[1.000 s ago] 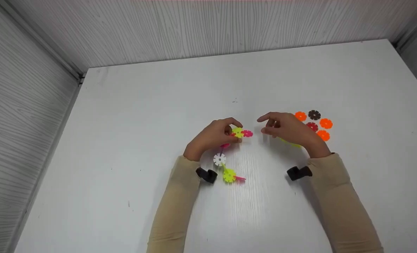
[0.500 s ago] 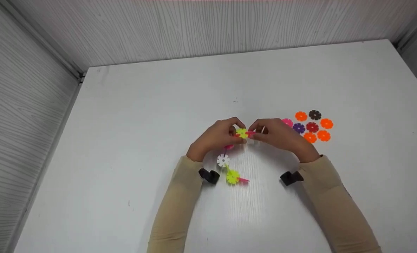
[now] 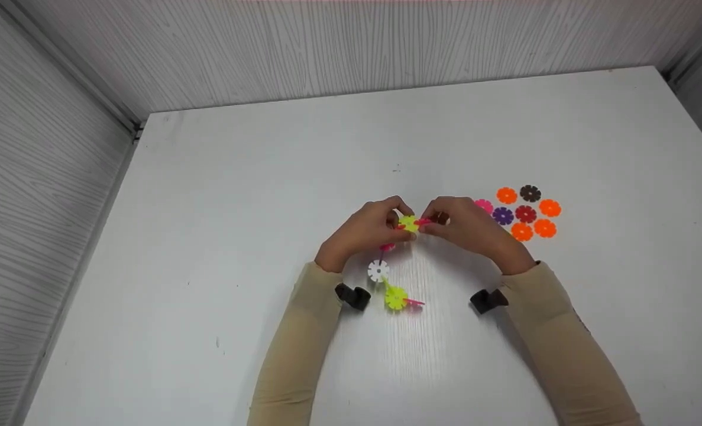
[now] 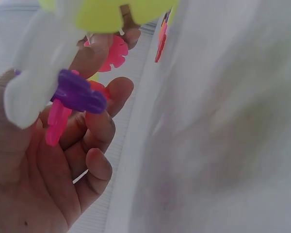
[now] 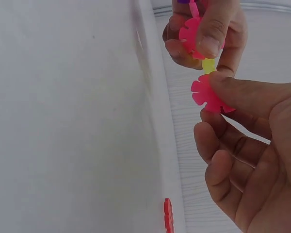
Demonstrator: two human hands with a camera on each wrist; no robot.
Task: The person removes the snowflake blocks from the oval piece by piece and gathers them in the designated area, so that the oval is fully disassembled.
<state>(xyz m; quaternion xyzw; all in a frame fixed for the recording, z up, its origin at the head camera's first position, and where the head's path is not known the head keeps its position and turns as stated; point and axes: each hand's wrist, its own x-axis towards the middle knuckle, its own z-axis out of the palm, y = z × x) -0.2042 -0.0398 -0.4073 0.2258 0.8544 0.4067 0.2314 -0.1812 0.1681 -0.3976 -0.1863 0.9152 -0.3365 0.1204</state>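
My left hand [image 3: 356, 234] grips a chain of notched plastic interlocking discs, its thumb over a pink disc [image 5: 188, 36] in the right wrist view. At the chain's upper end, between the two hands, a yellow disc [image 3: 408, 223] shows. Joined to it is another pink disc [image 5: 203, 93], which my right hand [image 3: 472, 228] pinches between thumb and finger. Below the left hand hang a purple disc [image 4: 77, 92], a white disc [image 3: 378, 271], a lower yellow disc [image 3: 395, 298] and an edge-on pink disc [image 3: 415, 302]. Fingers partly hide the joints.
Loose discs lie on the white table [image 3: 238, 195] to the right: several orange discs [image 3: 550, 208], a dark brown disc [image 3: 530, 193], a red disc [image 3: 526, 213], a loose purple disc [image 3: 502, 216] and a loose pink disc [image 3: 484, 206]. Panels [image 3: 386, 47] border the table.
My right hand has come left from beside the loose discs and taken hold of the pink end disc. The left hand and hanging chain have shifted slightly right.
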